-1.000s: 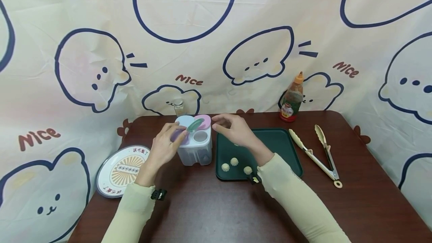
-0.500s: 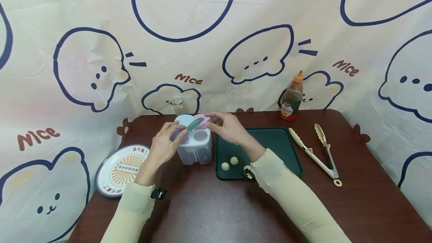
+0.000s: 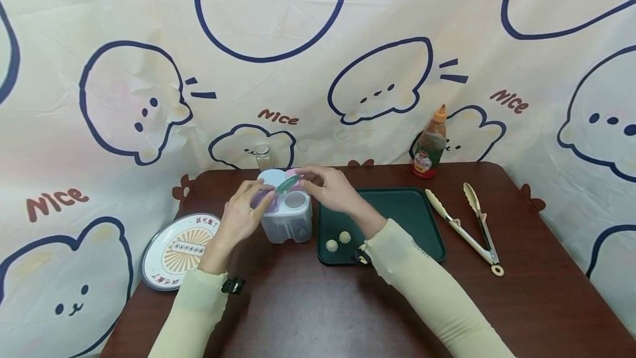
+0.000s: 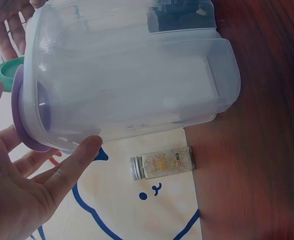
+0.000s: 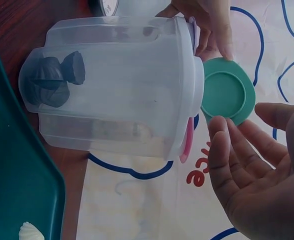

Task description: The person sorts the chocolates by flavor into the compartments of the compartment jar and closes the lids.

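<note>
A clear storage box (image 3: 285, 226) stands upright on the table, its top fitted with coloured flip lids. The green lid (image 5: 224, 90) is tilted up off a round opening (image 3: 295, 200). My left hand (image 3: 240, 211) holds the green lid's near edge between thumb and fingertips, its other fingers around the purple lid (image 4: 23, 107). With relaxed fingers my right hand (image 5: 267, 165) touches the lid's other edge, the thumb close beside it. Dark pieces (image 5: 54, 82) lie inside the box, their kind unclear through the plastic.
Right of the box lies a dark green tray (image 3: 407, 209) with pale ridged balls (image 3: 345, 237). Farther right are tongs (image 3: 472, 239); behind them stands a sauce bottle (image 3: 429, 151). A plate (image 3: 169, 269) lies at left. A small shaker jar (image 4: 167, 162) stands behind the box.
My right hand has moved left from the box's side to the green lid's edge. The lid looks slightly steeper. My left hand has stayed put.
</note>
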{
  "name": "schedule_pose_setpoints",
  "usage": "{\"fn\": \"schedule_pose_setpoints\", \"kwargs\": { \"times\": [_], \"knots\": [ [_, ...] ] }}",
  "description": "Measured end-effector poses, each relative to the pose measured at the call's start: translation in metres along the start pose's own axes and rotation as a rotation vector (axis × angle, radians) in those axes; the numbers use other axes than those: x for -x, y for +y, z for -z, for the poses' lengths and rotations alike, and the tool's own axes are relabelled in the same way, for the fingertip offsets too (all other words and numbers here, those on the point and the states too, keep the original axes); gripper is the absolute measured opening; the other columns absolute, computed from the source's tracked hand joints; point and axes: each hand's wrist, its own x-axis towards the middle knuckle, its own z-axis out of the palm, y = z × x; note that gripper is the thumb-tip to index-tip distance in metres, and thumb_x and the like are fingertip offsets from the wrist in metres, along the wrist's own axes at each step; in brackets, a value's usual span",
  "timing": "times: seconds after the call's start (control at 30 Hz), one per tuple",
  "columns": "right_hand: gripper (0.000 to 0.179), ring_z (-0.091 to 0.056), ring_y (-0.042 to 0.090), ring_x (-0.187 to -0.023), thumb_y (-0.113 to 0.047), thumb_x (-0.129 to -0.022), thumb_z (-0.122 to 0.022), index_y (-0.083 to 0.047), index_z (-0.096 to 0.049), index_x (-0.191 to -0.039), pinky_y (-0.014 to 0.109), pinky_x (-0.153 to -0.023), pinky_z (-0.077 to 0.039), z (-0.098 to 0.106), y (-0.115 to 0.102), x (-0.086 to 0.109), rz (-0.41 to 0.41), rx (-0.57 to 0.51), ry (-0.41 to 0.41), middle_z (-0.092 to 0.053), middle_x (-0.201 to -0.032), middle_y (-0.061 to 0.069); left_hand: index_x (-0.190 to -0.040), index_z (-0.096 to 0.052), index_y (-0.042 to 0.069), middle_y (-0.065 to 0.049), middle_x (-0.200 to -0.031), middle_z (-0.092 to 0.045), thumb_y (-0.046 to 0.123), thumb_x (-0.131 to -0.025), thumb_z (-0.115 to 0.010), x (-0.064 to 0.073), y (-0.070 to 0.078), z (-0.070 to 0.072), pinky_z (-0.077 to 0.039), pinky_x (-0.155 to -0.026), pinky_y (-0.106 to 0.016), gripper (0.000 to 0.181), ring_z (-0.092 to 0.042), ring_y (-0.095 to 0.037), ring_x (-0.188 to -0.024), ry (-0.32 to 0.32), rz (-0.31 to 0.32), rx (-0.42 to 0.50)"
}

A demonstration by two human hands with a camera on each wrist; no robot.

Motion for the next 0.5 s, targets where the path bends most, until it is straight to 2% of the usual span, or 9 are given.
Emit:
{"fn": "schedule_pose_setpoints", "kwargs": {
  "times": [0.17, 0.5],
  "knots": [
    [0.031, -0.065, 0.016, -0.094, -0.027, -0.1, -0.061, -0.017, -0.067, -0.128, 0.029, -0.074, -0.057, 0.0, 0.001, 0.001, 0.009, -0.006, 0.011, -0.072, -0.113, 0.0, -0.129, -0.064, 0.019, -0.01, -0.15, -0.049, 0.059, -0.101, -0.04, 0.0, -0.001, -0.001, -0.036, -0.11, -0.066, 0.055, -0.047, -0.037, -0.138, 0.012, -0.017, 0.001],
    [0.027, -0.065, 0.015, -0.09, -0.034, -0.099, -0.061, -0.02, -0.07, -0.12, 0.028, -0.069, -0.054, 0.0, 0.012, 0.007, -0.025, -0.006, 0.025, -0.072, -0.111, 0.0, -0.129, -0.065, 0.019, -0.009, -0.15, -0.049, 0.059, -0.101, -0.04, -0.001, -0.002, -0.002, -0.036, -0.109, -0.066, 0.054, -0.048, -0.037, -0.137, 0.025, -0.018, 0.006]
  ]
}}
